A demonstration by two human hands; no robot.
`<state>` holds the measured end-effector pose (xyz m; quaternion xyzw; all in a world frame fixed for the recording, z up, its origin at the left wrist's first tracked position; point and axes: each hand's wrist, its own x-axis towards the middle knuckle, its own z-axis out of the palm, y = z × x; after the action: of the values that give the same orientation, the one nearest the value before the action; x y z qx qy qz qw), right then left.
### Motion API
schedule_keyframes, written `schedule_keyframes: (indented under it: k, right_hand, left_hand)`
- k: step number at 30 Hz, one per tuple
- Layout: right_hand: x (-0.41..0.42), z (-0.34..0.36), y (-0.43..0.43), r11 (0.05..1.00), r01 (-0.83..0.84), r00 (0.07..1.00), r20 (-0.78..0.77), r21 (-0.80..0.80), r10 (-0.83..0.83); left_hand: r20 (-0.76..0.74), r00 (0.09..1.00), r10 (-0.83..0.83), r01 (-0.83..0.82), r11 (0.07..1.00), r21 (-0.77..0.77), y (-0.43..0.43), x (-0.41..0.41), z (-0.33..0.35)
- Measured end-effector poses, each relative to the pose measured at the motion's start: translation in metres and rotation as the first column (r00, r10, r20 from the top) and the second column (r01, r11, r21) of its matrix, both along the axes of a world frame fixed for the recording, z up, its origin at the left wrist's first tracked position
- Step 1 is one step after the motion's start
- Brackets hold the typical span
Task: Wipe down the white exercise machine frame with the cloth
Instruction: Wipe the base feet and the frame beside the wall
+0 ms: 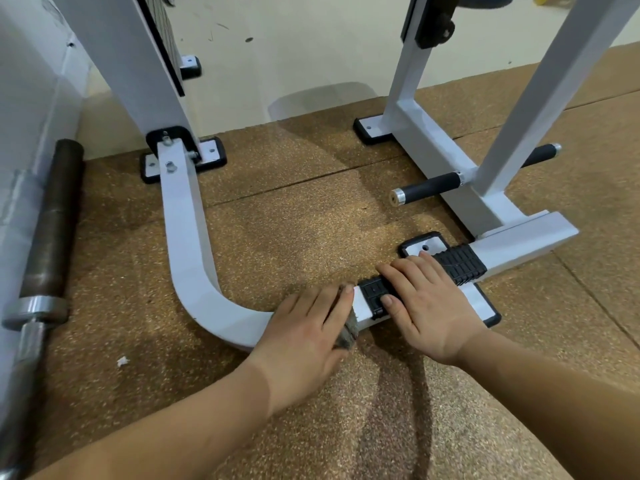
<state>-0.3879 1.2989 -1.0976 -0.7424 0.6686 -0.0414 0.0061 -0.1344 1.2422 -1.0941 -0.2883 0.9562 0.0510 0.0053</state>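
Nearest the camera, two bare forearms reach away over the speckled brown floor [294, 220] toward the low rail of the white exercise machine frame [187, 244]. That rail starts at a bolted pivot far on the left, runs toward the camera, bends, and then runs rightward under both hands, so its unwiped length lies left and far of them. The left hand [308, 323] sits on the rail just past the bend, palm down, fingers draped over the top edge and thumb tucked on the near side, gripping a grey cloth [348, 336], of which only a crumpled edge shows beneath the index finger. The right hand [426, 306] lies just beside it to the right, fingers straight and spread flat on the black ribbed tread [457, 265] that caps the rail, holding nothing and seemingly bracing. Since the left hand has the cloth and is nearer the curve, the next stroke looks best drawn leftward along the rail's axis, round the bend and up toward the pivot. A rusty barbell [52, 220] lies on the far left, well apart from this.
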Motion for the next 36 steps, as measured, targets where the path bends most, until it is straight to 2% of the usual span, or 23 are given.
schedule_keyframes:
  k: [3, 6, 9, 11, 13, 16, 18, 20, 22, 24, 26, 29, 33, 36]
  right_hand:
    - [0.001, -0.001, -0.001, 1.000, 0.010, 1.000, 0.000, -0.001, -0.010]
    - [0.003, -0.002, 0.000, 1.000, 0.020, 1.000, -0.003, -0.014, -0.020]
    - [0.002, 0.000, -0.001, 1.000, 0.017, 1.000, -0.016, 0.014, -0.017]
    - [0.001, 0.001, 0.000, 0.998, 0.024, 1.000, -0.022, 0.050, -0.023]
    - [0.001, 0.002, 0.000, 0.997, 0.032, 0.999, -0.021, 0.065, -0.031]
    - [0.003, 0.003, 0.000, 0.998, 0.044, 0.999, -0.029, 0.045, -0.042]
    - [0.005, 0.002, 0.001, 0.999, 0.042, 0.999, -0.029, 0.030, -0.042]
    - [0.006, 0.002, 0.000, 0.999, 0.048, 0.999, -0.025, 0.026, -0.047]
    - [0.005, 0.003, 0.001, 0.998, 0.052, 0.998, -0.020, 0.032, -0.051]
    - [0.005, 0.002, 0.001, 0.998, 0.050, 0.999, -0.024, 0.037, -0.049]
    - [0.004, 0.001, 0.002, 0.998, 0.046, 0.999, -0.030, 0.039, -0.045]
    - [0.003, 0.001, 0.002, 0.998, 0.051, 0.998, -0.044, 0.039, -0.049]
    - [0.011, -0.002, 0.003, 0.995, 0.097, 0.995, -0.027, 0.038, -0.096]
    - [0.012, -0.004, 0.004, 0.994, 0.105, 0.994, -0.025, 0.023, -0.105]
  left_hand:
    - [0.063, 0.995, -0.075, 0.076, 0.997, -0.009, -0.012, 0.025, 0.003]
    - [0.136, 0.989, -0.054, 0.056, 0.998, -0.013, -0.013, 0.007, 0.007]
    - [0.115, 0.992, -0.042, 0.042, 0.999, 0.002, -0.010, -0.030, 0.011]
    - [0.093, 0.994, -0.061, 0.057, 0.997, 0.047, -0.013, -0.025, 0.011]
    - [0.069, 0.987, -0.147, 0.143, 0.988, 0.055, -0.017, 0.001, 0.011]
    - [0.026, 0.946, -0.324, 0.325, 0.945, -0.035, -0.026, 0.036, 0.007]
    - [0.063, 0.895, -0.441, 0.445, 0.892, -0.076, -0.034, 0.040, 0.004]
    - [0.121, 0.867, -0.484, 0.493, 0.868, -0.060, -0.041, 0.029, 0.005]
    - [0.108, 0.888, -0.446, 0.447, 0.894, 0.020, -0.042, 0.011, 0.008]
    - [0.059, 0.941, -0.332, 0.326, 0.941, 0.096, -0.039, 0.000, 0.009]
    - [-0.006, 0.964, -0.267, 0.266, 0.958, 0.111, -0.033, 0.000, 0.009]
    - [-0.040, 0.965, -0.258, 0.261, 0.958, 0.116, -0.035, 0.025, 0.007]
    - [0.063, 0.963, -0.260, 0.254, 0.963, 0.094, -0.041, 0.051, 0.012]
    - [0.149, 0.978, -0.145, 0.134, 0.988, 0.081, -0.027, 0.016, 0.017]
